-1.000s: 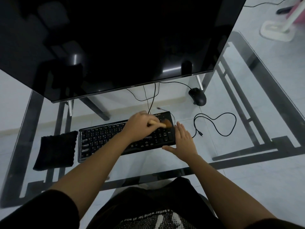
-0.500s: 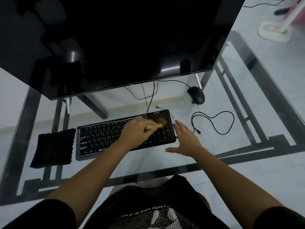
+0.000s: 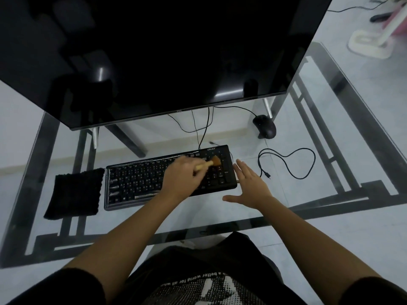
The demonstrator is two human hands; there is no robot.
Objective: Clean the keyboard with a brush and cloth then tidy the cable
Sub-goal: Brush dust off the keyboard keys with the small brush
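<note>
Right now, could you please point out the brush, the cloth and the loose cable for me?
brush (image 3: 209, 164): head view, where handle meets bristles.
cloth (image 3: 74, 193): head view, middle of the black fabric.
cable (image 3: 267, 175): head view, on its plug end.

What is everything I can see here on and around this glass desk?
monitor: one, black, back of the table
keyboard: one, black, mid-table
brush: one, wooden with orange-brown bristles, over the keyboard's right end
cloth: one, black, left of the keyboard
mouse: one, black, behind the keyboard, right
loose cable: one, black, looped right of the keyboard
table: one, glass, dark frame
stand base: one, white, floor, top right
left hand: one, grips the brush
right hand: one, open, beside the keyboard's right end
</note>
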